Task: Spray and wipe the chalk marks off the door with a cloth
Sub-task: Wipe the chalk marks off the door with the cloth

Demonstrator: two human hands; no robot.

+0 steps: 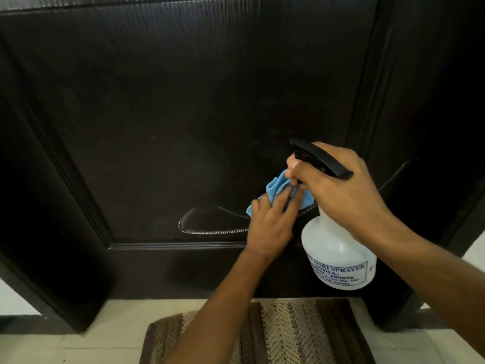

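A dark brown panelled door (pixel 183 101) fills the view. A white chalk outline (pixel 210 231) curves across its lower panel, with another chalk stroke (pixel 393 177) to the right. My left hand (pixel 270 224) presses a blue cloth (pixel 275 187) against the door over the chalk line. My right hand (pixel 338 190) grips the neck and black trigger head of a white spray bottle (pixel 338 253), held just right of the cloth with its nozzle pointing left at the door.
A brown and cream striped doormat (pixel 288 334) lies on the pale tiled floor (pixel 78 348) below the door. The dark door frame (pixel 433 101) runs up the right side.
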